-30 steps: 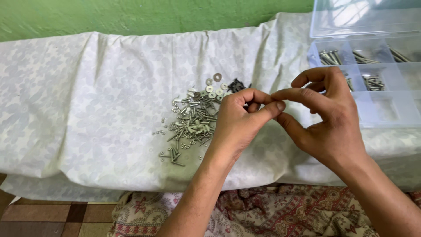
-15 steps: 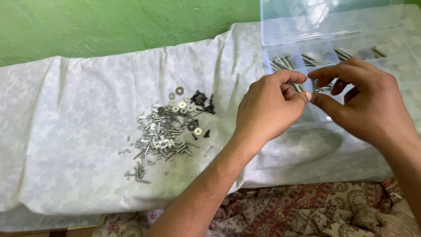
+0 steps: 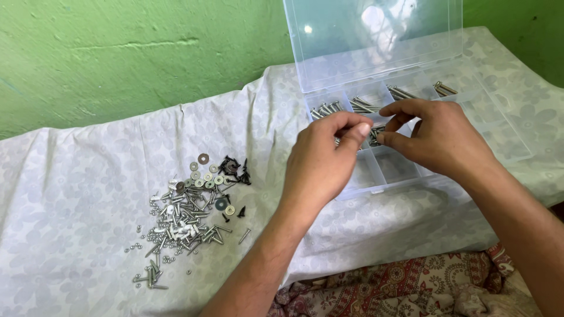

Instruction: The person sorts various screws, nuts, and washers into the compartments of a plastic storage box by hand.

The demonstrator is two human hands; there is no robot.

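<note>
Over one clear compartment box (image 3: 499, 126), two hands, left (image 3: 320, 167) and right (image 3: 437, 141), pinch closed; contents hidden.

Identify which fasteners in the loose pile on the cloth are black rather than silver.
The small cluster of black screws at the pile's far right edge, nearest the clear organizer box. The other screws, washers and nuts are silver.

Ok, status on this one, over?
Left hand and right hand pinched together over clear organizer box. Held item hidden. Screw pile lies apart, left.
</note>
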